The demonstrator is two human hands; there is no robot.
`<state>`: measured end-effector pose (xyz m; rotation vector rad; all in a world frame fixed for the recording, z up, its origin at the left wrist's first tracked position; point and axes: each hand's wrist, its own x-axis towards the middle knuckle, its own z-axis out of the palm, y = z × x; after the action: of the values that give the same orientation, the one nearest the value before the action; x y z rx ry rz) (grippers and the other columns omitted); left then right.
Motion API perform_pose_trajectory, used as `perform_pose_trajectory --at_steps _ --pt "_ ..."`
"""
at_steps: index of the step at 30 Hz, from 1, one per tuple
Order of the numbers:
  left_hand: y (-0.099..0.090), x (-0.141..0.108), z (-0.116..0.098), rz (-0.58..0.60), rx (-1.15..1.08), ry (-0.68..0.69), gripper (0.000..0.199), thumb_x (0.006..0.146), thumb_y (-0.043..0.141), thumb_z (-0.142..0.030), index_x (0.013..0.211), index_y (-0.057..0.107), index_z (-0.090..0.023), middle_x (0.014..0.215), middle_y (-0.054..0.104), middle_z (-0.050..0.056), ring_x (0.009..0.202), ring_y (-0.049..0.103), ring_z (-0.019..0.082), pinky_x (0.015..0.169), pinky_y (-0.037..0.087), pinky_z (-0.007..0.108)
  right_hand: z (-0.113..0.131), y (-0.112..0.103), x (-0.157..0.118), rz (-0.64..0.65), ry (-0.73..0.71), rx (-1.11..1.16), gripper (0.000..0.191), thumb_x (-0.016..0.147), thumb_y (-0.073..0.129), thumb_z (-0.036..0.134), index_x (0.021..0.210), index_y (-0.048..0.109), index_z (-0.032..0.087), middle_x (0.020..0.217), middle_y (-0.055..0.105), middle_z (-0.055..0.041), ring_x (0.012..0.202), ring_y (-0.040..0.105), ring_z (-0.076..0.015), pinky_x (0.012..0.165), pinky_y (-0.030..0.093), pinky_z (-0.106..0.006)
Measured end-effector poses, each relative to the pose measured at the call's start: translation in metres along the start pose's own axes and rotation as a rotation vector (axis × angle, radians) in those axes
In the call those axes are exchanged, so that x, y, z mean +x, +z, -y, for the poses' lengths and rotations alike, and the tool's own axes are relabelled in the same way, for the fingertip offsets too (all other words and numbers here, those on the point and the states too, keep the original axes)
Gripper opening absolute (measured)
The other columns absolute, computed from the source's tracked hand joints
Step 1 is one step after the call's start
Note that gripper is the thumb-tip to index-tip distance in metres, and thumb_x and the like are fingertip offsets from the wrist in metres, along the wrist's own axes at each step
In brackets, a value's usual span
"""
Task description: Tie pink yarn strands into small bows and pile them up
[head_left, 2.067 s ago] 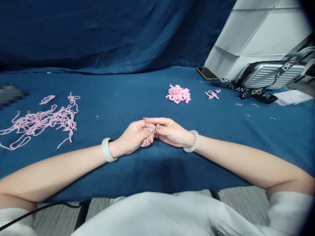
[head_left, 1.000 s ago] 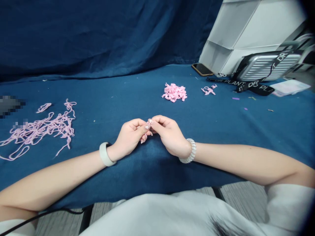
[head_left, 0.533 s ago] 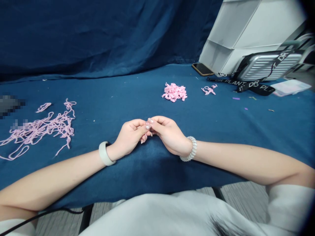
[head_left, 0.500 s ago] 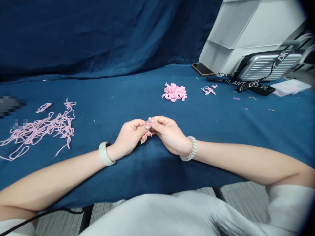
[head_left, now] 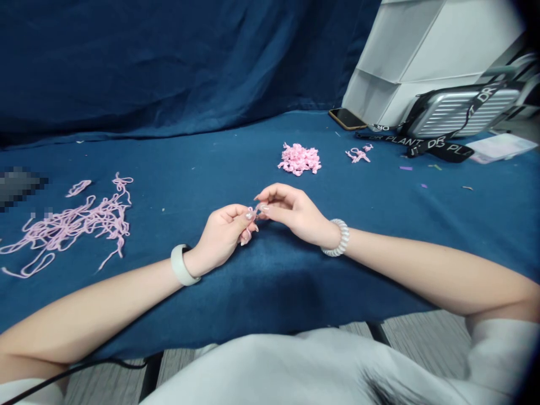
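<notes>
My left hand [head_left: 223, 232] and my right hand [head_left: 293, 212] hover close together over a dark blue cloth [head_left: 270, 292]. Between their fingertips is a short piece of pink yarn [head_left: 253, 212], too small to show its shape clearly. My left thumb and fingers pinch it, and my right thumb and forefinger meet it from the other side. A pale band [head_left: 181, 265] circles my left wrist, and a white coil bracelet [head_left: 337, 238] circles my right wrist.
Left of my hands lies a tangle of loose pink yarn [head_left: 71, 228]. Ahead sit a pile of knotted pink yarn pieces [head_left: 298, 159] and a smaller cluster [head_left: 358, 154]. Further back are a phone [head_left: 346, 119], a ribbed silver case [head_left: 458, 111] and a black strap [head_left: 439, 148].
My right hand has moved up and to the right, with its fingers lifted and more spread. The pink yarn now shows between my fingertips. My left hand has stayed nearly still.
</notes>
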<state>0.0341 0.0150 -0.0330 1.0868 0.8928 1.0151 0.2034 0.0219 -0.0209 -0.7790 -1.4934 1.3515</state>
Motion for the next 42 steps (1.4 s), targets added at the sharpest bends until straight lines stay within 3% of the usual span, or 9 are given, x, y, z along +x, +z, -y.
perform_pose_trajectory --at_steps 5,9,15,21,30,38,42 --pt "0.001 0.000 -0.001 0.003 -0.007 -0.005 0.028 0.069 0.074 -0.036 0.069 0.059 -0.012 0.052 0.058 -0.002 0.039 0.047 0.004 0.038 0.036 0.014 0.011 -0.014 0.002 0.122 -0.436 -0.567 0.018 0.081 0.062 0.024 0.094 0.064 0.013 0.090 0.061 -0.0074 0.080 0.057 -0.0146 0.075 0.048 -0.030" --pt "0.001 0.000 -0.002 0.010 -0.001 -0.016 0.027 0.070 0.073 -0.034 0.067 0.059 -0.012 0.050 0.056 -0.003 0.039 0.046 0.004 0.038 0.035 0.014 0.011 -0.013 0.002 0.170 -0.526 -0.673 0.017 0.084 0.059 0.028 0.093 0.067 0.017 0.087 0.061 -0.0064 0.081 0.056 -0.0157 0.076 0.046 -0.030" --pt "0.001 0.000 -0.002 0.006 0.007 -0.018 0.027 0.070 0.074 -0.035 0.069 0.059 -0.012 0.052 0.058 -0.002 0.040 0.047 0.004 0.039 0.036 0.014 0.009 -0.008 0.002 0.100 -0.463 -0.646 0.019 0.087 0.053 0.028 0.080 0.069 0.022 0.080 0.059 -0.0044 0.078 0.055 -0.0163 0.075 0.044 -0.031" --pt "-0.001 0.001 -0.001 0.030 0.030 -0.012 0.026 0.073 0.072 -0.035 0.070 0.060 -0.012 0.053 0.059 -0.002 0.040 0.047 0.004 0.039 0.036 0.014 0.010 -0.007 0.002 0.030 -0.395 -0.523 0.017 0.083 0.057 0.024 0.069 0.064 0.018 0.078 0.056 -0.0033 0.074 0.053 -0.0146 0.073 0.042 -0.030" --pt "-0.001 0.001 0.000 0.027 0.062 -0.013 0.026 0.072 0.072 -0.035 0.069 0.059 -0.013 0.051 0.057 -0.002 0.040 0.045 0.004 0.039 0.035 0.015 0.009 -0.002 0.006 -0.011 -0.178 -0.317 0.016 0.076 0.060 0.016 0.060 0.058 0.015 0.076 0.054 -0.0019 0.072 0.051 -0.0121 0.069 0.040 -0.028" --pt "0.001 0.000 -0.001 0.027 0.051 -0.006 0.027 0.071 0.073 -0.035 0.067 0.058 -0.013 0.049 0.055 -0.003 0.038 0.042 0.004 0.039 0.033 0.016 0.009 -0.002 0.006 -0.020 -0.043 -0.210 0.014 0.073 0.063 0.019 0.060 0.058 0.015 0.076 0.054 -0.0008 0.068 0.049 -0.0102 0.067 0.039 -0.028" --pt "0.002 0.001 -0.002 0.016 0.005 -0.020 0.027 0.070 0.074 -0.034 0.066 0.057 -0.013 0.050 0.055 -0.003 0.039 0.042 0.003 0.040 0.033 0.016 0.007 -0.006 0.009 0.031 0.055 -0.134 0.018 0.075 0.065 0.032 0.070 0.062 0.015 0.075 0.058 -0.0010 0.066 0.050 -0.0098 0.067 0.041 -0.027"
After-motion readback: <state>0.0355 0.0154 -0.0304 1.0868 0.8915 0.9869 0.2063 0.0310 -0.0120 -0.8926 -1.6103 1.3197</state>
